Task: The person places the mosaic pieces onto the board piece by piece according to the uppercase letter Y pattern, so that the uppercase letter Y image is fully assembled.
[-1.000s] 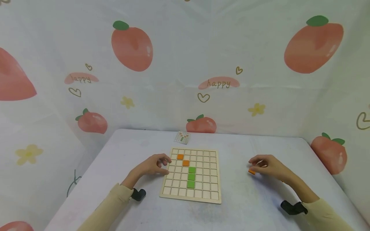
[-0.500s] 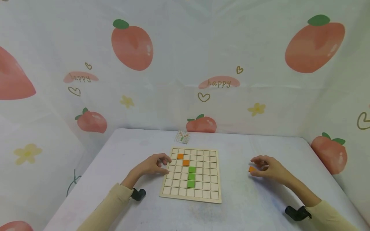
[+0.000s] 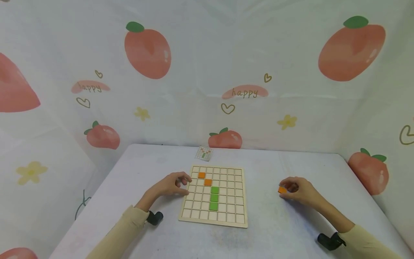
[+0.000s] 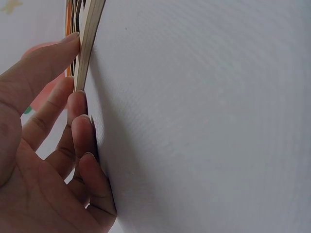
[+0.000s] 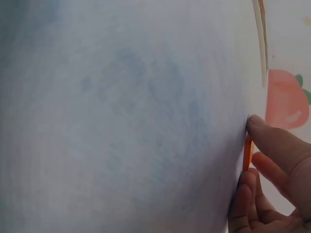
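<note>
On the right of the table, my right hand [image 3: 300, 190] pinches an orange square tile [image 3: 282, 189] between thumb and fingers. The right wrist view shows this tile [image 5: 248, 153] edge-on, close to the tabletop. My left hand [image 3: 169, 185] touches the left edge of a wooden grid board [image 3: 213, 224] with spread fingers; in the left wrist view its thumb and index finger rest at the board's rim [image 4: 91, 36]. Two orange tiles [image 3: 208, 182] lie diagonally in the board's upper left cells. Below them, three green tiles [image 3: 214, 198] form a column.
Behind the board lies a small card [image 3: 204, 153] printed with a coloured grid pattern. The white table [image 3: 142, 237] extends around the board, with a fruit-print cloth [image 3: 194, 72] hanging at its back and sides. Black wrist cameras [image 3: 155, 218] sit on both wrists.
The right hand's fingers have shifted slightly around the orange tile, which now shows more of its face. The left hand and the board have stayed put.
</note>
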Tool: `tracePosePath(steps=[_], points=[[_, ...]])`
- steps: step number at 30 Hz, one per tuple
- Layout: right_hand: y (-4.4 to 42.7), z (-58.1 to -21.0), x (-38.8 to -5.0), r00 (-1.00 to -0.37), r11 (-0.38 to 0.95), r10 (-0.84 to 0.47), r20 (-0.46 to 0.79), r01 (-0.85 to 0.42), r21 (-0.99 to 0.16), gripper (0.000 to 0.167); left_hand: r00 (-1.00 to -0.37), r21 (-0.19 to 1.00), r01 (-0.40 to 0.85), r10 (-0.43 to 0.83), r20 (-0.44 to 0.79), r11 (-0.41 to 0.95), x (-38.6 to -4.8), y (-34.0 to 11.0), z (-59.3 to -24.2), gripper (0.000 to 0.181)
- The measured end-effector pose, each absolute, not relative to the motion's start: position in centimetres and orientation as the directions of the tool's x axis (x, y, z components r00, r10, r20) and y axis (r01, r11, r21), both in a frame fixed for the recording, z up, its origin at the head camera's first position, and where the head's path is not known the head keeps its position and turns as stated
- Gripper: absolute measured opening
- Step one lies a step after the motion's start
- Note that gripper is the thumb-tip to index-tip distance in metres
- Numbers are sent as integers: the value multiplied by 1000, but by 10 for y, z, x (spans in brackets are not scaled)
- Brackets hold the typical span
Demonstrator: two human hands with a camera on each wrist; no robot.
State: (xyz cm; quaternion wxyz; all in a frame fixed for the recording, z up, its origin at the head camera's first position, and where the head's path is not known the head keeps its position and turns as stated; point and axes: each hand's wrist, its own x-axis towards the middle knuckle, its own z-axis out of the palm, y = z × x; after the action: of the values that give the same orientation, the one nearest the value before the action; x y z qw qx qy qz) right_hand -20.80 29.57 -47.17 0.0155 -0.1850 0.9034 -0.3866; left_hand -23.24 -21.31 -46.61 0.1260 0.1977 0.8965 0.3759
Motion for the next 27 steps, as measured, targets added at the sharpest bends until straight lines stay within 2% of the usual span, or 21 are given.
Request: tracePosePath(steps=[6,14,27], points=[[296,-471,-207,-933,631,-347,95,-307,-713,26,-890,727,256,449,-81,637,-232,-213,-464,40],[296,-471,-211,-924,602,-373,87,-313,-734,24,-886,727,257,455,-86,637,-231,-213,-462,40],[287,-467,-223,-856,482,-502,125,-396,-781,25,-889,732,249,449,-87,634,-235,-214,-467,40]])
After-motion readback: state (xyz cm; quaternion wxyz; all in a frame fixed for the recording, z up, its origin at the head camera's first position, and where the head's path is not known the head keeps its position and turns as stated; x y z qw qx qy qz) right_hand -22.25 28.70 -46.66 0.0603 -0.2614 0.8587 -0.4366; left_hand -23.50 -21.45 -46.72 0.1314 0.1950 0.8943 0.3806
